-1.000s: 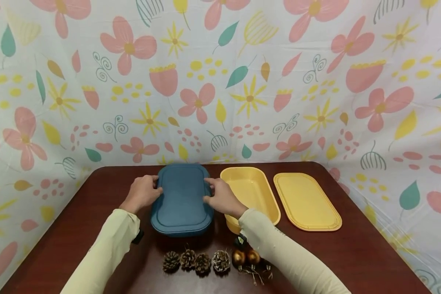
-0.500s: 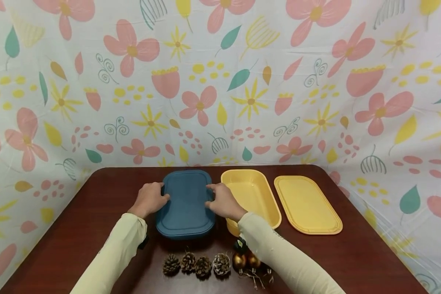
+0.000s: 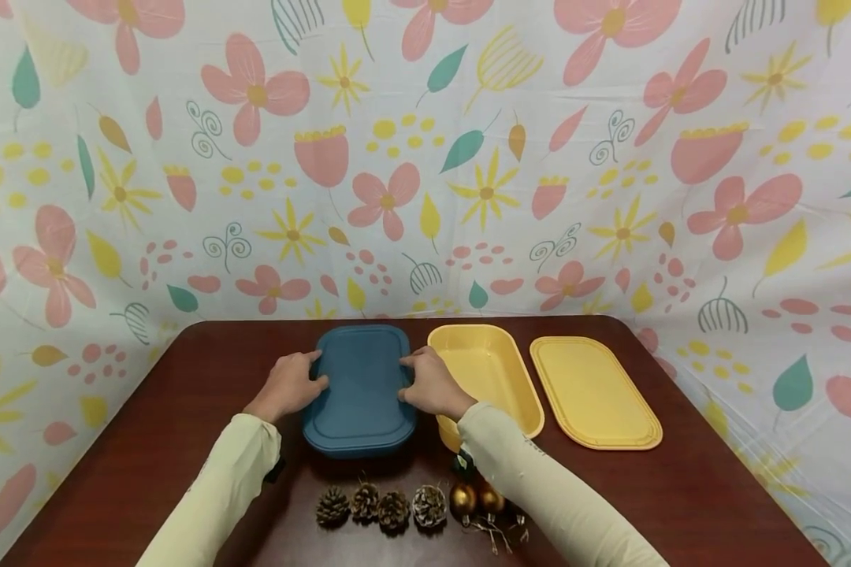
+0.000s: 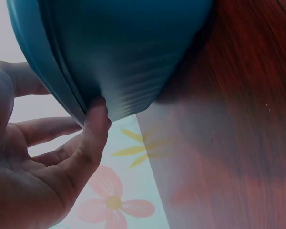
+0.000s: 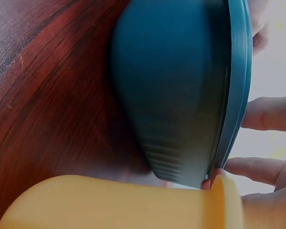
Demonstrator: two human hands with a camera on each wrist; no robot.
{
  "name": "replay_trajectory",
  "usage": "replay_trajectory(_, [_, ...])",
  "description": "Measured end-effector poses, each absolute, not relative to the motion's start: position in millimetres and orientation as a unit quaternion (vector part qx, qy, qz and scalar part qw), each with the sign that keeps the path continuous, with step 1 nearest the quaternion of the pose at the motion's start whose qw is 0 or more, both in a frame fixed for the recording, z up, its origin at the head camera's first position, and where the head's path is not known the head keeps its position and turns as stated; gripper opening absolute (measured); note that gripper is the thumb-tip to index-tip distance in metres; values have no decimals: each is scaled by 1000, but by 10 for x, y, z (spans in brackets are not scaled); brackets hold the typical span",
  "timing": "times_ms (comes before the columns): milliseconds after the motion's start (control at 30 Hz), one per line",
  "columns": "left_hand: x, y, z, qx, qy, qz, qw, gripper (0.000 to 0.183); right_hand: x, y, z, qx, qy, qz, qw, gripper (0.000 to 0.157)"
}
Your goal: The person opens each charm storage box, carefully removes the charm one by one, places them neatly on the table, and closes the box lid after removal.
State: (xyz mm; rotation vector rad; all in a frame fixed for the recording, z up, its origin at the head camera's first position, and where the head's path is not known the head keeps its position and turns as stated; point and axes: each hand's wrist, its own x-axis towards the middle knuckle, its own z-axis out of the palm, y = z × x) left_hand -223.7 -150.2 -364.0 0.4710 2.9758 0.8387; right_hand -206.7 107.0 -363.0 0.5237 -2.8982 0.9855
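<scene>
A dark blue lidded box stands on the table, left of the middle in the head view. Its lid (image 3: 358, 386) lies on top, and the box's ribbed wall (image 4: 133, 62) shows below the rim in the left wrist view. My left hand (image 3: 288, 386) grips the lid's left edge, with one fingertip (image 4: 97, 110) tucked under the rim. On the opposite edge my right hand (image 3: 436, 383) holds the rim, fingertips above and below it. The box's inside is hidden. Close beside my right hand stands an open yellow box (image 3: 489, 374).
A flat yellow lid (image 3: 596, 391) lies right of the yellow box. Several pine cones (image 3: 393, 512) line up near the front, beside gold baubles (image 3: 463, 500) and thin twigs (image 3: 492, 537) partly covered by my right sleeve. A flowered cloth (image 3: 397, 157) hangs behind the table (image 3: 206, 409).
Over the first half second, the blue lid shifts slightly right with both hands on it, my left hand moving right along with it. Since then hands and lid have stayed in place.
</scene>
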Motion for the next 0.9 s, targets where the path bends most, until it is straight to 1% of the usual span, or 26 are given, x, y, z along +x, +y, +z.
replay_trajectory(167, [-2278, -1510, -3685, 146, 948, 281, 13, 58, -2085, 1064, -3643, 166, -933, 320, 15, 55])
replay_trajectory(333, [-2291, -1510, -3727, 145, 946, 287, 30, 59, -2098, 1059, -3655, 162, -935, 315, 7, 56])
replay_trajectory(533, [-2279, -1519, -3728, 141, 946, 290, 27, 59, -2115, 1060, -3640, 170, -935, 311, 15, 54])
replay_trajectory(700, [-2276, -1537, -3721, 137, 951, 276, 37, 60, -2110, 1050, -3629, 171, -936, 308, 10, 56])
replay_trajectory(800, [-2275, -1515, -3688, 138, 959, 247, 27, 60, -2095, 1084, -3576, 172, -939, 296, -13, 61])
replay_trajectory(900, [-2252, -1467, -3622, 135, 967, 216, -15, 58, -2065, 1174, -3444, 183, -935, 303, -31, 65])
